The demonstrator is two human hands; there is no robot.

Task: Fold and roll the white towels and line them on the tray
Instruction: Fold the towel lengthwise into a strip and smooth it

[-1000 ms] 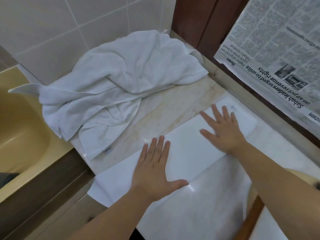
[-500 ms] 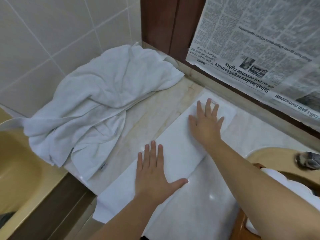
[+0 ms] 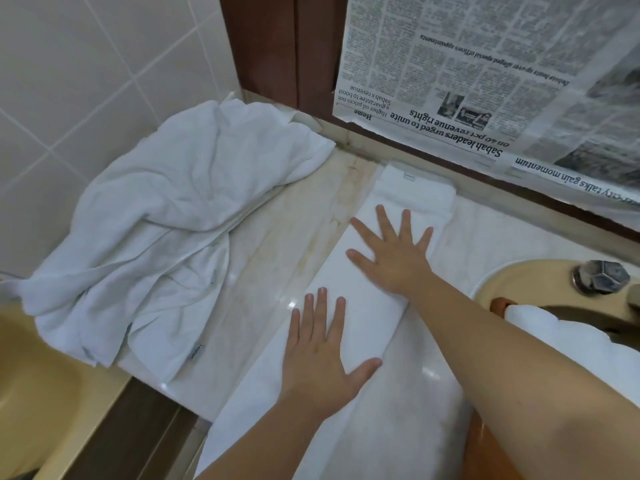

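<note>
Both hands flat — left hand point(image 3: 320, 355), right hand point(image 3: 394, 254) — on folded towel point(image 3: 363, 306).

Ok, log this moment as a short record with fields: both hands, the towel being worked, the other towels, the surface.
left hand: flat, fingers straight, pressing the folded towel
right hand: flat, fingers spread, on the same towel
folded towel: long narrow strip, far end doubled over
towel pile: crumpled, to the left
rolled towel: partly visible, right
surface: marble counter

Single head cam, looks steeply down and forward, close over table point(image 3: 433, 382); wall at 12 o'clock, arms enter from 6.
</note>
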